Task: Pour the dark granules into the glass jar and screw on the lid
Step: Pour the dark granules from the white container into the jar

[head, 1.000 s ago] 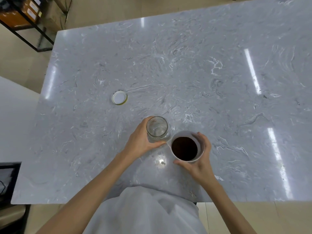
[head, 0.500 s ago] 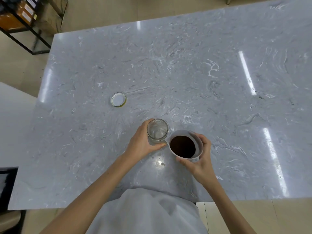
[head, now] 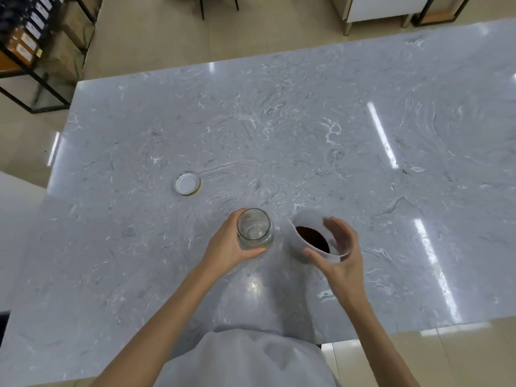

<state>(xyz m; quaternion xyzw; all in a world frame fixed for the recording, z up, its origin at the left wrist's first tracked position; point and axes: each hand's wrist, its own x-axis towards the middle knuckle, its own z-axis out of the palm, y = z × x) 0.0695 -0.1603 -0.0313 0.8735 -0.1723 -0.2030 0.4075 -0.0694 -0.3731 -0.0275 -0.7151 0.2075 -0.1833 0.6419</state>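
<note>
Left hand grips the empty glass jar upright on the marble table; lid lies apart, up-left of the jar, w/ right hand wrapped round the white cup of dark granules, tilted toward the jar but not over it. Step looks like pre-pour: next needs cup lip brought over jar mouth, then a slow tip. Cup's blurred, its far side hidden by fingers, so can't tell if it's lifted off the table.

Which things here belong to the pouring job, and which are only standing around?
Job: glass jar in left hand; white cup with dark granules, right hand; lid on table.

Not needed: black metal rack, chair legs on floor.
</note>
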